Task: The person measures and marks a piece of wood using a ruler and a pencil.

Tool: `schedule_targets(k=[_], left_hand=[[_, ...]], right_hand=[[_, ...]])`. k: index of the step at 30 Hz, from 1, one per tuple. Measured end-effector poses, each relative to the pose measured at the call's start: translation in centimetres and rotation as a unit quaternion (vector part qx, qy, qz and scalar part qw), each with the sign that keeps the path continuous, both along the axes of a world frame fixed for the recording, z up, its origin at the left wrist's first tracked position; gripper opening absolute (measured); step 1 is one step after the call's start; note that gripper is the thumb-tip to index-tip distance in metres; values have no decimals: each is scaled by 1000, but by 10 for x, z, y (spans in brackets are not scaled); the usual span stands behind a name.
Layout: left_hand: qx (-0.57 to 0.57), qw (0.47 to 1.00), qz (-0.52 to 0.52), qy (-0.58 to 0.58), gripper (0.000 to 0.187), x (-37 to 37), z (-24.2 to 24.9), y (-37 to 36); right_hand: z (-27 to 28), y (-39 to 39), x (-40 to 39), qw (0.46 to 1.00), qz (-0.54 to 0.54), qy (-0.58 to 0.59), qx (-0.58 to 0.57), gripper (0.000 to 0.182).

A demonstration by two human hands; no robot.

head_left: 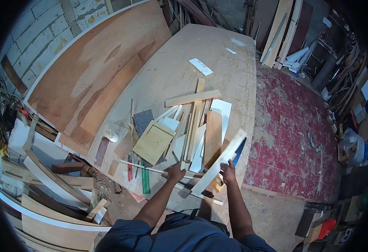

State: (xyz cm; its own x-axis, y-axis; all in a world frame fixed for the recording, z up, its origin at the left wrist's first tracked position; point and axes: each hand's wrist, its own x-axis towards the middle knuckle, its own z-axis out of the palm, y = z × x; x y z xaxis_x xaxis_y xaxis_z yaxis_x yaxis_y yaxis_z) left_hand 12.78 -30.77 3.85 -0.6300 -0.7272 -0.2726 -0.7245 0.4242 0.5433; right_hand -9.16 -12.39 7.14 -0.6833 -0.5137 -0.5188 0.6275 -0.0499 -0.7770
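My right hand [229, 171] is closed on the edge of a long white-faced board [218, 164], held tilted at the front of the worktable. To its left, my left hand [176, 172] is closed at a thin pale wooden strip [144, 166] that runs out leftward; its fingertips are partly hidden. Just beyond the hands lies a heap of offcuts, among them a brown wooden board [213, 136], a pale crosswise batten [192, 98] and a square yellowish panel [153, 143]. A green tool or strip [145, 179] and a red-handled tool [130, 172] lie left of my left hand.
The large plywood worktable [163, 67] bears a small white block [201, 66] farther back. A big plywood sheet [95, 71] leans along the left wall. Stacked curved pieces [58, 180] stand at lower left. Red worn floor [289, 126] lies to the right.
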Motion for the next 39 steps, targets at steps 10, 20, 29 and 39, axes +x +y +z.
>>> schedule_targets(k=[10, 20, 29, 39], left_hand=[[-19, 994, 10, -106, 58, 21, 17, -26], [-13, 999, 10, -47, 47, 35, -10, -35], [7, 995, 78, 59, 43, 40, -9, -29], [-17, 991, 122, 47, 41, 37, -14, -27]], right_hand=[[-9, -139, -40, 979, 148, 124, 64, 35], [10, -249, -34, 984, 168, 27, -59, 44], [15, -201, -49, 758, 272, 493, 329, 55], [28, -132, -34, 674, 311, 347, 573, 106]])
